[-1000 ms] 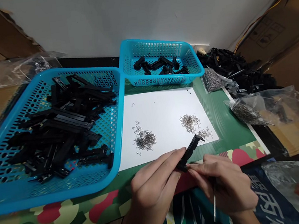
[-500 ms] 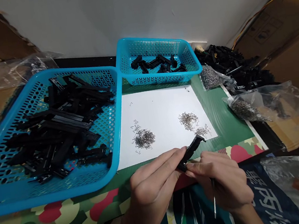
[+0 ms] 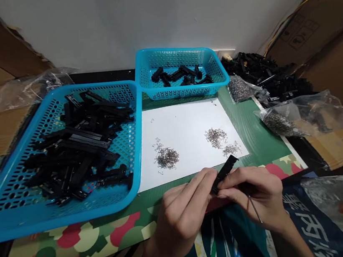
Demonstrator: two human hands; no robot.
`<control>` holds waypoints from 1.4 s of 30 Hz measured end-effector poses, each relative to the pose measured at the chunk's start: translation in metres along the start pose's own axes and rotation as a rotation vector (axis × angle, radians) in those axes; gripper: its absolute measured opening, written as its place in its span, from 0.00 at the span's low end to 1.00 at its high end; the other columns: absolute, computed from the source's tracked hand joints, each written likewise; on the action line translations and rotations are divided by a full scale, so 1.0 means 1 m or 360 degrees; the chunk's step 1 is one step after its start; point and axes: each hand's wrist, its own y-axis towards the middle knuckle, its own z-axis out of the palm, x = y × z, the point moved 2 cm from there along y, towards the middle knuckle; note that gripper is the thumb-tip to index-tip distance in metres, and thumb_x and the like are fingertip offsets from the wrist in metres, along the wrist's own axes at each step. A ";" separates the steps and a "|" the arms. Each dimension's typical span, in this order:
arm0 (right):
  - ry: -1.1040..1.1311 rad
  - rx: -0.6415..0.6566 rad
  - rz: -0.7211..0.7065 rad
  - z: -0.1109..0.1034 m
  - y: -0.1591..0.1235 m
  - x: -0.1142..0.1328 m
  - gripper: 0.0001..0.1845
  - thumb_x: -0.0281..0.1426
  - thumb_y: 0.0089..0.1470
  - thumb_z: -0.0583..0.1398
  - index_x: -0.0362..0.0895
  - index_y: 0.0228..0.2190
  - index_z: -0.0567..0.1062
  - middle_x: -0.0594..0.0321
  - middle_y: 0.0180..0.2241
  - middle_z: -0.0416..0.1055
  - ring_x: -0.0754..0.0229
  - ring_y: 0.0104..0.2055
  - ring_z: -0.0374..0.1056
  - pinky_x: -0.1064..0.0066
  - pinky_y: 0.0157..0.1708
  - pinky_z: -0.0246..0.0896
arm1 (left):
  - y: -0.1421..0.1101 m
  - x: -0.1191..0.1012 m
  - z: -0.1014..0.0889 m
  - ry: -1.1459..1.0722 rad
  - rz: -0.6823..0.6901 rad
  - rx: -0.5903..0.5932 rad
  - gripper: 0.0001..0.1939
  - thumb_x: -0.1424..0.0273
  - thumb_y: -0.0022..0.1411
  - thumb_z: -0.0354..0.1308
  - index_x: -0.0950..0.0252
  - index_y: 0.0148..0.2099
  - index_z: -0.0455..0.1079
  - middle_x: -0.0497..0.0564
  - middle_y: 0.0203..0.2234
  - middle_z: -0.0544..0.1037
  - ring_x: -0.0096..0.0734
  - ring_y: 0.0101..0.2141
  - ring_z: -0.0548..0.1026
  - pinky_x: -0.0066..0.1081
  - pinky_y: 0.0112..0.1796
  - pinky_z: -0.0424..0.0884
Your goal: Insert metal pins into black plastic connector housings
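Note:
My left hand (image 3: 188, 210) is closed around the lower end of a long black plastic part (image 3: 226, 171), which tilts up to the right above the front edge of the sheet. The thumb and forefinger of my right hand (image 3: 256, 193) pinch at the near end of the same part; anything small between them is hidden. A thin metal rod (image 3: 255, 210) is tucked in the right palm and sticks out downward. Beyond the hands, small bent wire pieces lie in a left heap (image 3: 167, 158) and a right heap (image 3: 216, 137) on a white sheet (image 3: 186, 122).
A large blue basket (image 3: 139, 149) of black parts stands at the left, a smaller blue basket (image 3: 185, 91) at the back. On the right are a pile of black parts (image 3: 265, 74) and bags of wire pieces (image 3: 238, 89). Cardboard (image 3: 338, 148) lies beyond the bags.
The black part has turned slightly in my left hand. My right fingers have shifted up along it, and the rod now slants more. The whole view has moved a little.

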 end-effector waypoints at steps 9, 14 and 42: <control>-0.0010 -0.0049 0.0082 -0.001 0.006 0.005 0.05 0.25 0.62 0.69 0.48 0.36 0.83 0.67 0.28 0.82 0.64 0.25 0.75 0.73 0.25 0.69 | 0.005 -0.001 0.000 0.0137 -0.0070 0.0174 0.13 0.76 0.77 0.53 0.74 0.59 0.70 0.62 0.39 0.86 0.42 0.35 0.87 0.34 0.33 0.83; -0.0090 0.0071 0.0085 -0.005 0.011 0.003 0.05 0.31 0.62 0.70 0.48 0.41 0.84 0.70 0.24 0.73 0.66 0.22 0.64 0.72 0.23 0.61 | 0.005 0.000 0.001 0.0105 -0.0208 0.0103 0.15 0.80 0.77 0.51 0.71 0.61 0.70 0.58 0.40 0.85 0.36 0.36 0.85 0.33 0.35 0.81; -0.0586 0.0080 -0.0508 0.007 0.013 -0.002 0.11 0.19 0.63 0.61 0.44 0.43 0.80 0.61 0.30 0.72 0.60 0.30 0.64 0.66 0.28 0.61 | 0.002 0.008 -0.004 0.0091 -0.0402 0.0083 0.29 0.87 0.71 0.56 0.60 0.69 0.68 0.52 0.45 0.82 0.36 0.41 0.75 0.37 0.41 0.77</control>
